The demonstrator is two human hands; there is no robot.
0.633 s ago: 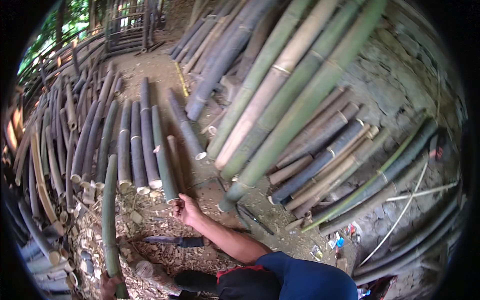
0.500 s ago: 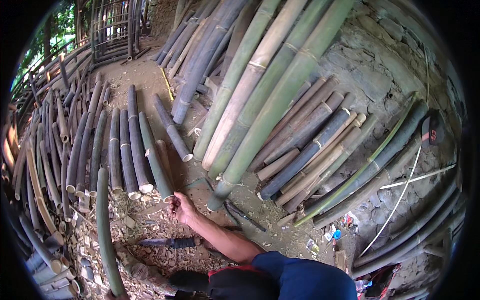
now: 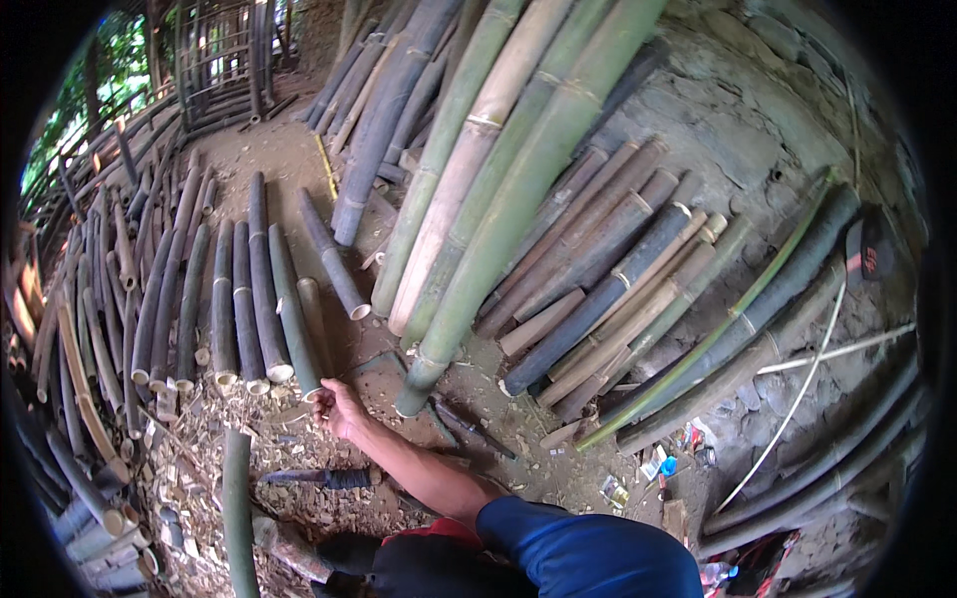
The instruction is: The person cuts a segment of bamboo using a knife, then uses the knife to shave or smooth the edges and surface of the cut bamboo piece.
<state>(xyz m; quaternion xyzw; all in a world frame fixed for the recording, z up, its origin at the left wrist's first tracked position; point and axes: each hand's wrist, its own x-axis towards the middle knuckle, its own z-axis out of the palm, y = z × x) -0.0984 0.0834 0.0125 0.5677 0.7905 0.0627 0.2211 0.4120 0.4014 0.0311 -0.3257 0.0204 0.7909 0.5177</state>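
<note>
My right hand [image 3: 337, 409] reaches out with its fingers curled on the near end of a dark green bamboo pole [image 3: 293, 317]. That pole lies at the right end of a row of cut bamboo poles [image 3: 242, 299]. Below my right forearm, a knife [image 3: 317, 477] with a black-wrapped handle lies on the shavings. Closer to me, a green bamboo pole [image 3: 238, 508] stands up from the lower edge, its lower end out of the picture. My left hand does not show.
Long thick bamboo poles [image 3: 508, 199] lean ahead. More cut poles [image 3: 618, 289] lie against the stone wall [image 3: 738, 130] at right. Stacked poles [image 3: 95, 329] crowd the left side. Shavings [image 3: 199, 468] cover the near ground. A cap [image 3: 873, 251] hangs at far right.
My right hand has shifted left with the dark green bamboo pole, nearer the row. The near green pole has dropped lower and moved right. My left hand, at its foot earlier, has left the view.
</note>
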